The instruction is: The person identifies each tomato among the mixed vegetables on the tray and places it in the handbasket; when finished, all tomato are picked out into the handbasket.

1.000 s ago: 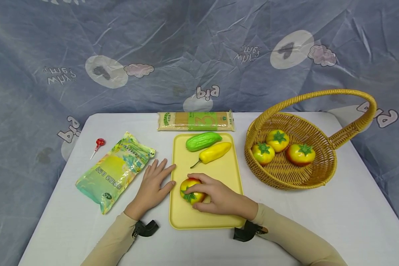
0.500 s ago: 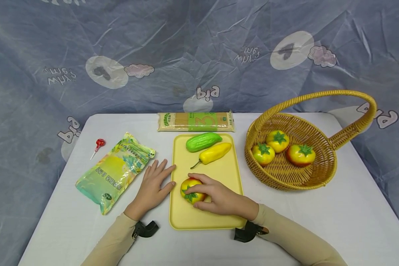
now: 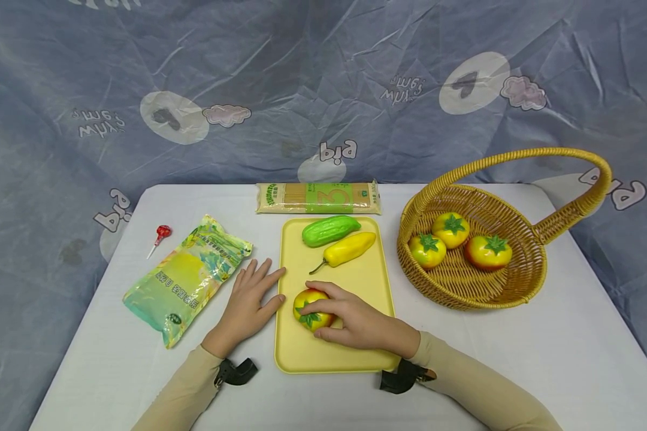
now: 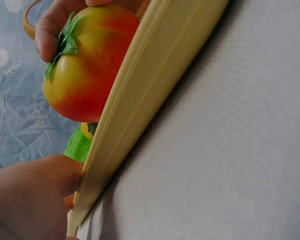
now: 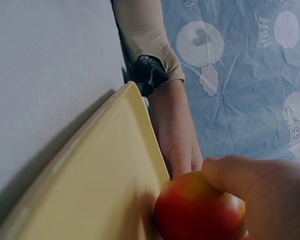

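Observation:
My right hand [image 3: 358, 318] grips a yellow-red toy tomato [image 3: 308, 299] with a green leafy top, low over the yellow tray [image 3: 302, 354]. In the right wrist view the thumb lies against the side of this tomato [image 5: 195, 212]. My left hand [image 3: 247, 305] rests with spread, straight fingers, its fingertips touching the tray's left rim. Seen from the left wrist, the thumb meets the tray edge [image 4: 135, 95]. A green cucumber-like vegetable [image 3: 329, 231] and a yellow pepper [image 3: 350, 249] lie at the far end of the tray.
To the right stands a wicker basket [image 3: 471, 293] with a tall handle and three tomatoes [image 3: 450, 230]. A green-yellow packet [image 3: 186, 281] lies left of the tray, with a red lollipop [image 3: 163, 232] beyond it. Behind the tray lies a pack of noodles [image 3: 318, 197].

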{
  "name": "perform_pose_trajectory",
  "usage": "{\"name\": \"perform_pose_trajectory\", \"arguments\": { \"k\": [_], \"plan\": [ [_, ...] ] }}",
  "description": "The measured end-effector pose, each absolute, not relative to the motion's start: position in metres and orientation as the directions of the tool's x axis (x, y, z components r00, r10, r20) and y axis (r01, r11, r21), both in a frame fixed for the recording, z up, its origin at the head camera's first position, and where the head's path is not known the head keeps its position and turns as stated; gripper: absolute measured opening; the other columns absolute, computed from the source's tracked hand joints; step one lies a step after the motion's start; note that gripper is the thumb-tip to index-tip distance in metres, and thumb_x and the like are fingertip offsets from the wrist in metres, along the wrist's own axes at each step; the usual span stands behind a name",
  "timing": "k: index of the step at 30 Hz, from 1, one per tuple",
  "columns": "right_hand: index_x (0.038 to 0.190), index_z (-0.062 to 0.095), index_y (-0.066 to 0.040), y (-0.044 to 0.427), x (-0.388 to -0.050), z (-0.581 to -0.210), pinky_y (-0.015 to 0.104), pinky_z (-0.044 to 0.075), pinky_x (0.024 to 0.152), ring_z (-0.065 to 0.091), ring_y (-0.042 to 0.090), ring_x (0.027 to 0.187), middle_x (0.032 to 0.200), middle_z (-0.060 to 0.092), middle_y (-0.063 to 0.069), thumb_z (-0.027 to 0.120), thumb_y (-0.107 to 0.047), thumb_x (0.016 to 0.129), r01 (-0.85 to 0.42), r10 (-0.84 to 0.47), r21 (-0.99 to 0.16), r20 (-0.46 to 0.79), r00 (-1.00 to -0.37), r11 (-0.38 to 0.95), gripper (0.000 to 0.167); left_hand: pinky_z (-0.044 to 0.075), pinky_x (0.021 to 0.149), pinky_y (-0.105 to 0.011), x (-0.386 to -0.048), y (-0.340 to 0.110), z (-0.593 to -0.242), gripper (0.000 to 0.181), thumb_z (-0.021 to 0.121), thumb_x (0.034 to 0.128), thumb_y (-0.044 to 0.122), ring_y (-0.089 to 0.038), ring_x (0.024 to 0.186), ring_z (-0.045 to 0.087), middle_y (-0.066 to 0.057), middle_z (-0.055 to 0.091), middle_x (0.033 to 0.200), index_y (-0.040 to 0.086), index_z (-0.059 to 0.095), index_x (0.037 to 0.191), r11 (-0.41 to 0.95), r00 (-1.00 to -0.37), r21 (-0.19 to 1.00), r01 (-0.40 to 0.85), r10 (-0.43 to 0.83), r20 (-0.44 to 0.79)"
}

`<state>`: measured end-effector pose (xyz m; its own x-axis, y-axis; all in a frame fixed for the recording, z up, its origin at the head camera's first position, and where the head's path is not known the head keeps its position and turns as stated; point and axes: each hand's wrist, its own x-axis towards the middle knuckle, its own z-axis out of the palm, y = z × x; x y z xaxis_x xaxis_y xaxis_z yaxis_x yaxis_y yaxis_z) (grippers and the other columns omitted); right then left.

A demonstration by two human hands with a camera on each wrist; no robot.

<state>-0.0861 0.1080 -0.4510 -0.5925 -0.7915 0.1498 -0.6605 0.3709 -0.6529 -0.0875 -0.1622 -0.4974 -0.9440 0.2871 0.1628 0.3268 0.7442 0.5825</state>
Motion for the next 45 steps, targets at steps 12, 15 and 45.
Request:
{"name": "perform_pose_trajectory", "arguments": {
  "k": [12, 15, 45],
  "plan": [
    [0.126, 0.069, -0.020, 0.108, -0.086, -0.449, 0.045, 0.051, 0.110, 0.051, 0.032, 0.141, 0.154, 0.048, 0.018, 0.085, -0.021, 0.084, -0.661, -0.771, -0.634, 0.155, -0.618, 0.403, 0.045, 0.016, 0.120, -0.072, -0.087, -0.161, -0.497, 0.051, 0.068, 0.0948, 0.028, -0.053, 0.152, 0.025, -0.024, 0.044, 0.157, 0.014, 0.060, 0.143, 0.740, -0.940, 0.580, 0.341, 0.288, 0.186],
    [0.125, 0.069, -0.020, 0.107, -0.086, -0.449, 0.046, 0.051, 0.110, 0.051, 0.032, 0.141, 0.154, 0.048, 0.018, 0.085, -0.021, 0.083, -0.662, -0.769, -0.630, 0.157, -0.620, 0.406, 0.045, 0.015, 0.121, -0.071, -0.086, -0.162, -0.497, 0.051, 0.067, 0.0955, 0.028, -0.052, 0.153, 0.023, -0.024, 0.044, 0.158, 0.014, 0.060, 0.143, 0.739, -0.941, 0.583, 0.337, 0.287, 0.180],
    [0.122, 0.068, -0.018, 0.138, -0.091, -0.416, 0.044, 0.052, 0.108, 0.053, 0.032, 0.140, 0.153, 0.051, 0.014, 0.084, -0.013, 0.079, -0.627, -0.678, -0.672, 0.248, -0.691, 0.393, 0.045, 0.015, 0.121, -0.072, -0.087, -0.162, -0.498, 0.051, 0.069, 0.0943, 0.027, -0.053, 0.152, 0.023, -0.025, 0.043, 0.158, 0.013, 0.060, 0.143, 0.732, -0.937, 0.586, 0.347, 0.290, 0.194]
  ]
}}
